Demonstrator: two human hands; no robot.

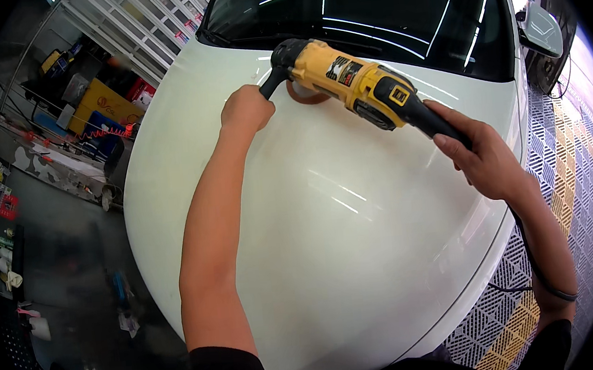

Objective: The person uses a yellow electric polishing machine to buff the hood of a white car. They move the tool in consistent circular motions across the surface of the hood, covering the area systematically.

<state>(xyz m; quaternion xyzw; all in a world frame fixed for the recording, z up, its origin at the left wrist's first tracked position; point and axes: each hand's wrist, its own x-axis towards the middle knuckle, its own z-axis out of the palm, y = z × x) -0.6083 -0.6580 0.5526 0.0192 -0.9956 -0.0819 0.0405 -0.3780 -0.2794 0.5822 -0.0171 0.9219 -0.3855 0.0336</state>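
Observation:
A yellow and black car polisher lies across the far part of a white car hood, close to the windshield. My left hand is closed round the black side handle at the tool's head. Around the black rear grip, my right hand is wrapped, with the thumb on the near side. Under the head a round brown pad shows in part and appears to rest on the paint; the tool's body hides the rest. A black cord runs down along my right forearm.
Beyond the hood rises the dark windshield, with a side mirror at the right. Patterned grey and yellow floor tiles lie to the right. Cluttered shelves with boxes and a red coiled hose stand at the left.

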